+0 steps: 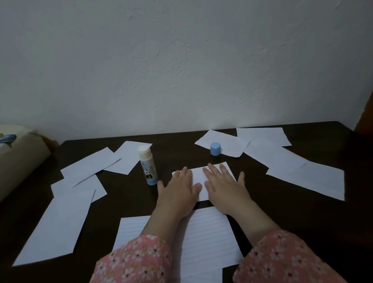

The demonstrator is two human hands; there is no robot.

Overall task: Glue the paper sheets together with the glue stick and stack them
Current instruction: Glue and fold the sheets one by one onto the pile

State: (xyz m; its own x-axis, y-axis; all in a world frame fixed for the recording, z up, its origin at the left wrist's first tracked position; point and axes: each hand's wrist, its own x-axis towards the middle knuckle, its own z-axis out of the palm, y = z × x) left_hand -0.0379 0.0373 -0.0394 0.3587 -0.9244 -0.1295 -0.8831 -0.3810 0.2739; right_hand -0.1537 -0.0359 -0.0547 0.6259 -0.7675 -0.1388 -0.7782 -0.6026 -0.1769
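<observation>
At the middle of the dark counter (324,231), both hands lay flat on a small paper sheet (198,178). The left hand (178,188) covered its left part and the right hand (224,186) its right part, fingers straight and slightly spread, palms down; neither grip pinched or curled round anything. Judged from that posture, the step in hand was pressing a glued sheet down to bond and smooth it; whether a second sheet lay beneath could not be told.

The glue stick (147,165) stood upright just left of the left hand, uncapped, its white tip exposed. Its blue cap (215,148) stood apart, beyond the pressed sheet, at the edge of another sheet. Loose sheets lay scattered to the left (53,229) and right (306,179), some overlapping, and a lined sheet (208,236) lay under the forearms, nearest the person. Pink floral sleeves (134,272) covered both arms.

The next move would likely call for lifting one hand, taking the glue stick without toppling it, and drawing a fresh sheet from the scatter while the pressed sheet stays squared.
</observation>
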